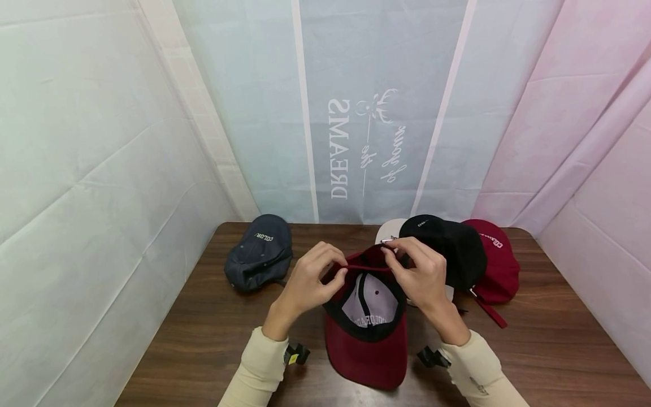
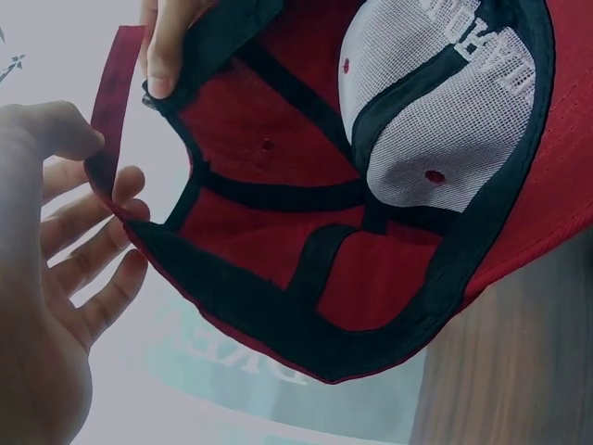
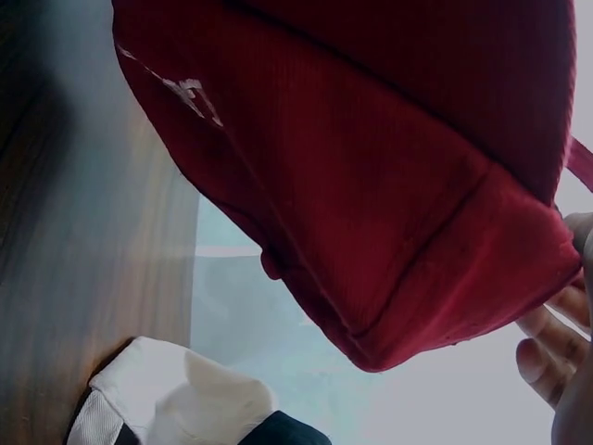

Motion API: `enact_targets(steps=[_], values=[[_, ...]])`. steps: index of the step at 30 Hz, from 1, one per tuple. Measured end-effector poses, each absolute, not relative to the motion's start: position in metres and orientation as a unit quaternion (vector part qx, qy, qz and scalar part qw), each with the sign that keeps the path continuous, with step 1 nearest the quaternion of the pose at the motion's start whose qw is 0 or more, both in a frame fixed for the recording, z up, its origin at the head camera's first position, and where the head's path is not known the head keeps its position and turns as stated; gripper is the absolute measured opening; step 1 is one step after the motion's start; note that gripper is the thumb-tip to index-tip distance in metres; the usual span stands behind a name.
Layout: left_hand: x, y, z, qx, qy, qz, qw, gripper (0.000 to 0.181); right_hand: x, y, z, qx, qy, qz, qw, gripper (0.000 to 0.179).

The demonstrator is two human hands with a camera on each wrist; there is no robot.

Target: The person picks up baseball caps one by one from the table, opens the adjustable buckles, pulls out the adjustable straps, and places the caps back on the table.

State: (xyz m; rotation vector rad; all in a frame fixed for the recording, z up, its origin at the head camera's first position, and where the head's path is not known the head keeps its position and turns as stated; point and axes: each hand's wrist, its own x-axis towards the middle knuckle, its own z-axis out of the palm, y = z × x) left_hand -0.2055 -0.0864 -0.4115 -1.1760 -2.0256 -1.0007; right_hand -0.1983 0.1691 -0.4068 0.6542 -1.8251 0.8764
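Note:
A dark red baseball cap (image 1: 367,359) is held up with its inside facing me and its brim pointing down toward me. Its lining shows black tape and a white mesh front panel (image 2: 408,111). My left hand (image 1: 311,280) pinches the red back strap (image 2: 113,93) between thumb and fingers; the strap's end sticks up past the thumb. On the other side of the back opening, my right hand (image 1: 419,274) grips the cap's edge beside a small metal buckle (image 1: 387,241). The right wrist view shows the cap's outer side, with the fingers partly hidden at the frame's edge.
A navy cap (image 1: 261,254) lies at the back left of the wooden table (image 1: 193,345). At the back right sit a white cap (image 1: 389,229), a black cap (image 1: 460,251) and another red cap (image 1: 500,271), overlapping. Fabric curtains (image 1: 381,56) enclose the table.

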Motion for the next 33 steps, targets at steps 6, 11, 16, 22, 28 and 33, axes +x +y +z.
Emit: enact_targets(steps=[6, 11, 16, 22, 28, 33], values=[[-0.205, -0.085, -0.413, -0.448, -0.764, -0.373, 0.277, 0.005, -0.198, 0.170, -0.407, 0.273, -0.749, 0.364, 0.481, 0.012], [-0.205, -0.084, -0.414, -0.450, -0.767, -0.372, 0.266, 0.005, -0.198, 0.170, -0.406, 0.279, -0.746, 0.367, 0.481, 0.009], [-0.207, -0.083, -0.413, -0.451, -0.769, -0.368, 0.266, 0.009, -0.198, 0.169, -0.406, 0.289, -0.741, 0.370, 0.481, 0.012], [-0.209, -0.081, -0.412, -0.447, -0.771, -0.366, 0.269, 0.005, -0.197, 0.168, -0.405, 0.302, -0.733, 0.380, 0.476, 0.023], [-0.210, -0.075, -0.410, -0.424, -0.789, -0.354, 0.268, 0.005, -0.196, 0.168, -0.403, 0.308, -0.733, 0.385, 0.470, 0.024], [-0.209, -0.067, -0.408, -0.398, -0.814, -0.340, 0.250, 0.010, -0.195, 0.168, -0.402, 0.308, -0.734, 0.386, 0.466, 0.024]])
